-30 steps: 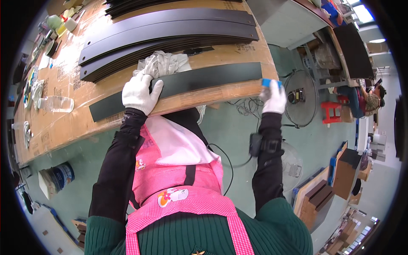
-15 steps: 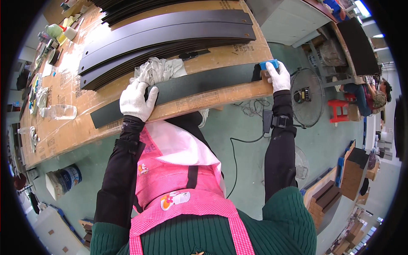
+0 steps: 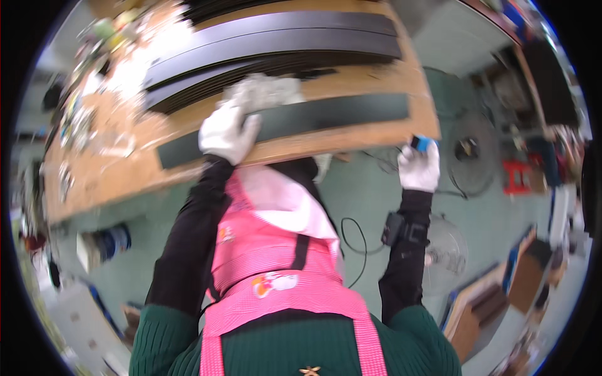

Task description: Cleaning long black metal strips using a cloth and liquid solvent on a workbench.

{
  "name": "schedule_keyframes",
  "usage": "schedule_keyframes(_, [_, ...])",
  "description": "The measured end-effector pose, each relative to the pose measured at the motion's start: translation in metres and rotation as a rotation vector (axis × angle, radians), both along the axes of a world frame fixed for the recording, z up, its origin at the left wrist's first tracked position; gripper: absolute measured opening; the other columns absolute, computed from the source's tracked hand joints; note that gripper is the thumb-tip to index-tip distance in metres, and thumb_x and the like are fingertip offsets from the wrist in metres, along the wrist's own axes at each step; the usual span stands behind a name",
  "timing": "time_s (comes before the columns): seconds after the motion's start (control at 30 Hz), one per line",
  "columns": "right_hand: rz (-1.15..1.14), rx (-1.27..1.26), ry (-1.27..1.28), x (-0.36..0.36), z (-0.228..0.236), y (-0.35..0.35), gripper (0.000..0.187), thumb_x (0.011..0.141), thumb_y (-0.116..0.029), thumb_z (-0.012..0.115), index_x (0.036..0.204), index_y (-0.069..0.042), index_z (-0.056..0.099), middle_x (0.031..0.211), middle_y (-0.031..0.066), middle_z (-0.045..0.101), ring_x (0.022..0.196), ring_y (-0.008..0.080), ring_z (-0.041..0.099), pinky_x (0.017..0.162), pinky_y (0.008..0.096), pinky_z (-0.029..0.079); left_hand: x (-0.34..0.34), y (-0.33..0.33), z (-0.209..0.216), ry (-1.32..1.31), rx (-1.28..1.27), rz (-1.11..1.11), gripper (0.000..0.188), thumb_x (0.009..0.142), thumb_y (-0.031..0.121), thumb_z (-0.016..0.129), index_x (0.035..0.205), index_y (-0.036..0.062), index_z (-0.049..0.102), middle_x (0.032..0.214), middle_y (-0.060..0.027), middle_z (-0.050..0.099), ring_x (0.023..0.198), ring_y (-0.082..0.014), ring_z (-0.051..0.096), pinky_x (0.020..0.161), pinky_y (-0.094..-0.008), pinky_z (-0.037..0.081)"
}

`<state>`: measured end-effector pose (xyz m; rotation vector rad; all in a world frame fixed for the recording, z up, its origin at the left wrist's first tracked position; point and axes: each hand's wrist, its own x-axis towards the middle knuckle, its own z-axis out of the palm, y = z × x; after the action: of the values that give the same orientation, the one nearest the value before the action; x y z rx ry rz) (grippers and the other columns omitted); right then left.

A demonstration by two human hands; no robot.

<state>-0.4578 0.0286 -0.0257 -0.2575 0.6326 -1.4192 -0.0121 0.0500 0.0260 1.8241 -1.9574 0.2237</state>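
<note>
A long dark green-black strip point(image 3: 332, 119) lies along the near edge of the cardboard-covered table. My left hand point(image 3: 229, 133), in a white glove, rests on its left part with the thumb spread from the fingers. Just beyond those fingers is a crumpled white cloth point(image 3: 266, 92). My right hand point(image 3: 419, 168), also gloved, is off the table's near right corner and apart from the strip. Its fingers are closed around a small blue block point(image 3: 422, 143) with a dark face. Motion blur softens the picture.
Stacked dark strips point(image 3: 282, 37) lie farther back on the table point(image 3: 94, 188). Bottles point(image 3: 103, 28) and a clear plastic container point(image 3: 116, 144) stand at its left. Beyond the right corner are a floor fan point(image 3: 467, 149) and a red stool point(image 3: 516, 177). A bucket point(image 3: 113, 242) stands lower left.
My right hand has come off the strip's right end with the blue block and moved nearer to me. The left hand stays on the strip. The whole view has shifted.
</note>
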Motion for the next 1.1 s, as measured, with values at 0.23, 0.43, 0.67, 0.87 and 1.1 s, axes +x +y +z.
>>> schedule_keyframes(0.23, [0.414,-0.158,-0.227,0.065,0.002,0.01,0.048,0.104,-0.038,0.069,0.134,-0.002,0.061,0.114,0.0149,0.068,0.086,0.024,0.055,0.07,0.0371,0.042,-0.014,-0.003,-0.006,0.162,0.046,-0.029,0.05,0.092,0.044,0.069,0.127,0.0076,0.071,0.116,-0.0162,0.075,0.1,-0.0366,0.073,0.086,-0.0503,0.058])
schedule_keyframes(0.43, [0.558,-0.276,-0.427,0.095,-0.014,-0.054,0.044,0.099,-0.033,0.075,0.126,-0.002,0.058,0.108,0.0074,0.058,0.087,0.0199,0.043,0.079,0.0375,0.038,-0.006,0.007,-0.014,0.165,0.028,-0.002,0.054,0.091,0.049,0.071,0.124,0.0063,0.07,0.116,-0.014,0.073,0.105,-0.035,0.07,0.089,-0.0483,0.056])
schedule_keyframes(0.67, [0.461,-0.203,-0.285,0.113,0.007,-0.021,0.042,0.099,-0.033,0.074,0.124,0.0,0.065,0.114,0.0144,0.067,0.102,0.0297,0.062,0.091,0.0452,0.052,0.005,0.006,0.036,0.092,0.368,-0.214,0.071,0.069,0.058,0.087,0.114,0.005,0.071,0.11,-0.0208,0.073,0.102,-0.0393,0.072,0.09,-0.0498,0.058])
schedule_keyframes(0.87, [0.39,-0.182,0.054,0.11,0.012,0.038,0.039,0.103,-0.034,0.07,0.125,-0.002,0.064,0.124,0.0198,0.07,0.102,0.0305,0.069,0.091,0.0446,0.056,0.051,0.057,0.046,0.038,0.411,-0.152,0.07,0.071,0.047,0.091,0.12,0.0047,0.066,0.104,-0.0197,0.073,0.099,-0.0364,0.074,0.087,-0.0449,0.06])
schedule_keyframes(1.1, [0.237,-0.115,0.193,0.07,-0.006,0.061,0.041,0.103,-0.034,0.071,0.126,0.0,0.062,0.111,0.0139,0.069,0.091,0.0274,0.069,0.079,0.0418,0.059,0.118,0.113,0.044,-0.029,0.606,-0.088,0.054,0.069,0.031,0.087,0.11,0.0057,0.064,0.086,-0.0174,0.072,0.083,-0.0395,0.075,0.076,-0.046,0.06])
